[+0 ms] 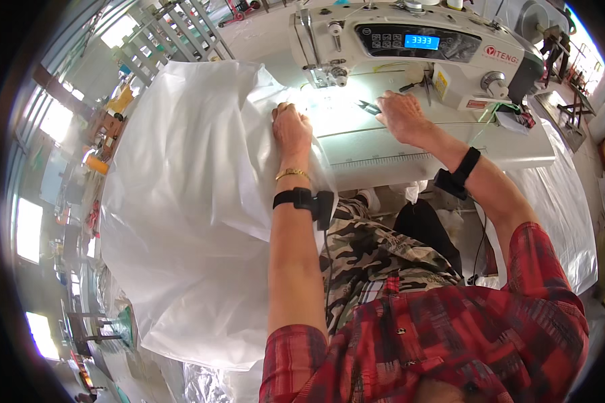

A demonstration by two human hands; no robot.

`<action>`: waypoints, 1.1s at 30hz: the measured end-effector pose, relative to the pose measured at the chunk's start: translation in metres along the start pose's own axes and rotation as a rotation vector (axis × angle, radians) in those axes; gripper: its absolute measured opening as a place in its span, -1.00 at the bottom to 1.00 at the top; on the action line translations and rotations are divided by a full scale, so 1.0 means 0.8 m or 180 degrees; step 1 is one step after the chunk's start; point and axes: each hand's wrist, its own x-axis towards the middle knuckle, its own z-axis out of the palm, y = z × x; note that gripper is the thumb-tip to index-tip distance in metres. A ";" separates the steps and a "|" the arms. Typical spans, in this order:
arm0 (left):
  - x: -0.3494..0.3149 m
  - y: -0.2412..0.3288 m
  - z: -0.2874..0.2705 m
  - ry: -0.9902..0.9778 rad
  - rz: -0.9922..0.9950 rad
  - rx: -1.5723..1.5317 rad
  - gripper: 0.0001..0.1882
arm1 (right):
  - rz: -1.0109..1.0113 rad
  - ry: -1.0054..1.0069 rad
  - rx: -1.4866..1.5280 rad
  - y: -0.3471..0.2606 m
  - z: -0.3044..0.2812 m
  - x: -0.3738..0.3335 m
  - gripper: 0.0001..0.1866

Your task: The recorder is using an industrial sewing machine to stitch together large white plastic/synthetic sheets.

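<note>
Toward nine o'clock, the white sheet [188, 188] is looking like thin plastic, smooth, creased and glossy. At one o'clock, the sewing machine [417, 71] is showing a smooth, glossy casing, the snips [368, 107] metal blades. Toward two, the counter [450, 149] is looking smooth. At five, matt cloth is forming the shirt [437, 336]; centrally, the bracelet [293, 173] is glinting like metal.

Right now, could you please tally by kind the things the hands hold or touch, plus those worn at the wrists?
Snips, in the right hand: 1
White sheet, at the left hand: 1
Black straps, one per arm: 2
Gold bracelet, left wrist: 1
Total: 5
</note>
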 end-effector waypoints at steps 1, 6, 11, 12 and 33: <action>-0.005 0.000 -0.004 -0.0021 0.0001 -0.0045 -0.84 | -0.0145 0.0123 -0.0003 0.000 0.002 -0.004 -0.77; -0.024 0.015 -0.031 -0.0273 -0.0041 -0.0229 -0.83 | -0.0611 0.0228 -0.0021 -0.010 0.008 -0.013 -0.81; -0.038 0.019 -0.033 0.0048 0.0228 -0.0254 -0.88 | -0.0497 0.0199 0.0568 -0.045 0.015 -0.011 -0.78; -0.038 0.020 -0.032 0.0030 0.0229 -0.0282 -0.88 | -0.0447 0.0225 0.0721 -0.049 0.013 -0.010 -0.76; -0.034 0.021 -0.026 0.0076 0.0236 -0.0353 -0.91 | -0.0712 0.0643 -0.0265 -0.048 0.053 0.034 -0.84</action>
